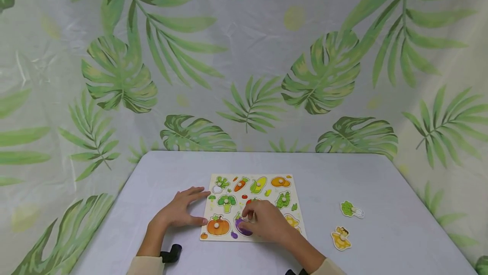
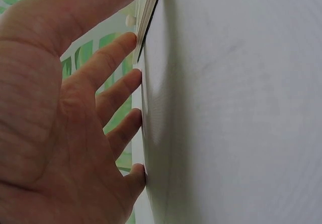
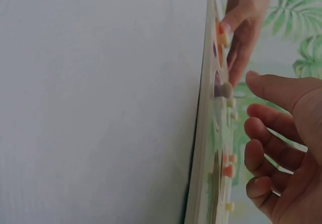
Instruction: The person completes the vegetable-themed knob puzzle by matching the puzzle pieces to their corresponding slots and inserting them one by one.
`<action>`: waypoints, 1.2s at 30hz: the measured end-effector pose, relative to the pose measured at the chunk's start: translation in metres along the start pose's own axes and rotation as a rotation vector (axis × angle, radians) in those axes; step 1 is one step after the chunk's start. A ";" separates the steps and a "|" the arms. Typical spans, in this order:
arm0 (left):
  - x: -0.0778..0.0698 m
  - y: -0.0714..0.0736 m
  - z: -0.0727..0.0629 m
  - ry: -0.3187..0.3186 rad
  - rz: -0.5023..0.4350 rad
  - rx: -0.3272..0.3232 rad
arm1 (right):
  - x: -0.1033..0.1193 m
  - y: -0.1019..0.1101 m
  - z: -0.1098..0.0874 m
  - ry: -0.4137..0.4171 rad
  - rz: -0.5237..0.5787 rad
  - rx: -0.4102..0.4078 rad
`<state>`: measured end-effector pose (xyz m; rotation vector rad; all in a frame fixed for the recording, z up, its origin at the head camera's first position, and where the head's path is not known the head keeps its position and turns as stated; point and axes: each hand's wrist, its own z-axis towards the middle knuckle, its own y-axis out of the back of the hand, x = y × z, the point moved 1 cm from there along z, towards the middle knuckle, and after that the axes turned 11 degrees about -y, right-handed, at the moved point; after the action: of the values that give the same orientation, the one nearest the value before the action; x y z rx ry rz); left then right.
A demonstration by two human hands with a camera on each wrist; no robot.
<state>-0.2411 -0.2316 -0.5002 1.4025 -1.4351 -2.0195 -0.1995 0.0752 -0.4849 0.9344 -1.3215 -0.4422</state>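
A wooden knob puzzle board [image 1: 251, 196] with vegetable pieces lies on the table. My left hand [image 1: 179, 209] is beside its left edge, fingers spread and fairly straight. In the left wrist view that hand's [image 2: 75, 108] fingertips touch the board's edge [image 2: 148, 17] and the tabletop. Above the eggplant piece [image 1: 242, 226] is my right hand [image 1: 268, 220], its fingers loosely bent. The right wrist view shows this hand [image 3: 287, 138] holding nothing, with a gap between its fingertips and the piece knobs [image 3: 225, 89]. The board's lower right part is partly hidden under the right hand and forearm.
Off the board to the right lie a bok choy piece [image 1: 351, 209] and a yellow piece with a brown top [image 1: 341, 238]. Seated on the board are pumpkin [image 1: 218, 226], broccoli [image 1: 226, 202], carrot [image 1: 240, 184] and corn [image 1: 259, 185] pieces. A leaf-patterned curtain [image 1: 251, 54] hangs behind the table.
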 end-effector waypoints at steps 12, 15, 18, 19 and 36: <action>0.002 -0.001 0.000 0.000 0.008 -0.003 | -0.010 0.017 -0.005 0.038 -0.012 -0.011; 0.002 -0.002 0.001 0.004 0.016 -0.001 | -0.015 0.025 -0.007 0.040 -0.036 -0.024; 0.002 -0.002 0.001 0.006 0.019 0.002 | -0.022 0.036 -0.010 0.032 -0.066 -0.052; 0.002 -0.001 0.000 0.006 0.016 0.003 | -0.025 0.040 -0.011 0.027 -0.073 -0.063; 0.001 -0.001 0.000 0.010 -0.005 0.006 | -0.093 0.108 -0.036 -0.037 -0.128 -0.246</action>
<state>-0.2418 -0.2321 -0.5017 1.4178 -1.4361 -2.0098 -0.2116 0.2192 -0.4573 0.8096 -1.2121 -0.7072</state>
